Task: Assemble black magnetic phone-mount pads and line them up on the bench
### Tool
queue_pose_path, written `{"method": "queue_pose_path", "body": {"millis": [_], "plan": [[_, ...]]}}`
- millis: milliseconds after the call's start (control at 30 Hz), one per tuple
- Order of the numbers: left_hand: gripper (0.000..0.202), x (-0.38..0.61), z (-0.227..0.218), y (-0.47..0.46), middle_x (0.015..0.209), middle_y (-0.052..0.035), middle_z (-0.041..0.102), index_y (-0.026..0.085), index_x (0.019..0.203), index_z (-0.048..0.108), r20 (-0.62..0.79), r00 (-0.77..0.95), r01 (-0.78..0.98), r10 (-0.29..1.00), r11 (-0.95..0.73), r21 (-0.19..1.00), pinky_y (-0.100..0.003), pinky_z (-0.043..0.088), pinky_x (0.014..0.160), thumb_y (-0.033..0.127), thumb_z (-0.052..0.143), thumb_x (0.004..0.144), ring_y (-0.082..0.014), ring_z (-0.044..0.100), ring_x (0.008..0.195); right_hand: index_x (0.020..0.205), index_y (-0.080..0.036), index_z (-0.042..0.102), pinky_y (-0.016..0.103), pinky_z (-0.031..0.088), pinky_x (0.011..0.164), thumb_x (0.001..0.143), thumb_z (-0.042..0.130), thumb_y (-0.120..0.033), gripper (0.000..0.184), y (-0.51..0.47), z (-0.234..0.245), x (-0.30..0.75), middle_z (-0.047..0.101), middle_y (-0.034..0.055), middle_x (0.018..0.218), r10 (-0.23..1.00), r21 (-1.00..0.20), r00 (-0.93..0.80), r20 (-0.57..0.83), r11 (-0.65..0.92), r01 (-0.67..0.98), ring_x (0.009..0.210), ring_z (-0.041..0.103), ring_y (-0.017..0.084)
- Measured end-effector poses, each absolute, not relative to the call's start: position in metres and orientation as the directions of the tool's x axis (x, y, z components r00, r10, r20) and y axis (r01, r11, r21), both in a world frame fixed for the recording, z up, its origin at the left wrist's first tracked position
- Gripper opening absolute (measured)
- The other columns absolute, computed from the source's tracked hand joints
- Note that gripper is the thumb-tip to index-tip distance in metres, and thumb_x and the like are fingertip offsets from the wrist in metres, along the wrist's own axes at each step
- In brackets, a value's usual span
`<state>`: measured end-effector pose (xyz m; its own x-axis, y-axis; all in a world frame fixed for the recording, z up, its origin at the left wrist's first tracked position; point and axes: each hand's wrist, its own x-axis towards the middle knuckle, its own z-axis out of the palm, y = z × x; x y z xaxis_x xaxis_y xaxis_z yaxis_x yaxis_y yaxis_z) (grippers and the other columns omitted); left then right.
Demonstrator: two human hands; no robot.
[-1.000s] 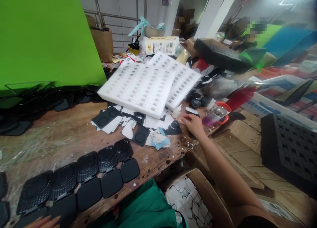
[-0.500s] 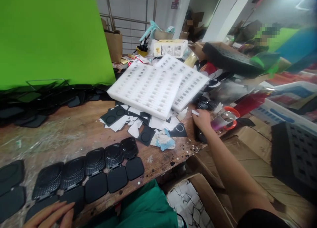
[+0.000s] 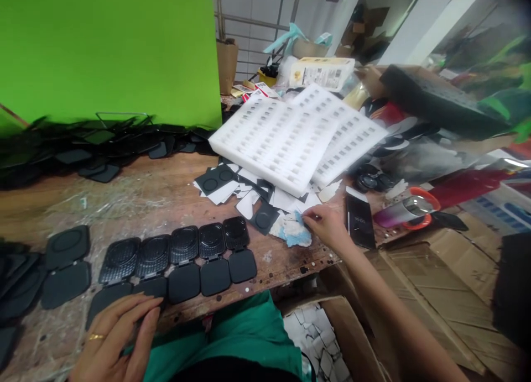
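Observation:
My right hand [image 3: 328,226] reaches across the wooden bench [image 3: 136,202] and pinches the edge of a crumpled blue-and-white rag [image 3: 291,231]. My left hand [image 3: 117,336] lies flat with fingers stretched out at the near edge, touching the front of a row of several open black hinged cases [image 3: 176,258]. Behind the rag lies a heap of white and black sticker sheets [image 3: 244,189], partly under two white foam trays [image 3: 282,139]. A black phone [image 3: 359,220] lies just right of my right hand.
A pile of black case parts [image 3: 83,150] runs along the green screen [image 3: 108,50] at the back left. A purple tumbler with an orange rim [image 3: 404,210] lies at right. Open cardboard boxes [image 3: 327,338] stand below the bench edge. Clutter and dark foam trays [image 3: 440,100] fill the far right.
My right hand has drawn back from beside the tumbler to the rag and taken hold of it. My left hand has come further into view onto the cases. The view has swung left.

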<state>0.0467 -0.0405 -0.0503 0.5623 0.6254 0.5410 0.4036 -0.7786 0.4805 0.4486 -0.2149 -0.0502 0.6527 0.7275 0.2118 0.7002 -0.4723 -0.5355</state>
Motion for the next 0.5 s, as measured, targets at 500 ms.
{"method": "queue_pose_path", "body": {"millis": [500], "plan": [[0.019,0.026,-0.040,-0.053,0.101,-0.0069,0.060,0.019,0.104,0.064,0.532,0.548,0.426,0.645,-0.763,0.487,-0.036,0.047,0.093,0.008,0.058,0.090,-0.0208,0.059,0.100,0.083,-0.017,0.069,0.037,0.046,0.072,0.087,0.056,-0.020,0.014,-0.144,-0.042,0.376,0.071,0.0114,0.084,0.933,-0.186,0.321,0.165,-0.290,0.939,0.086,0.062,0.029]]}}
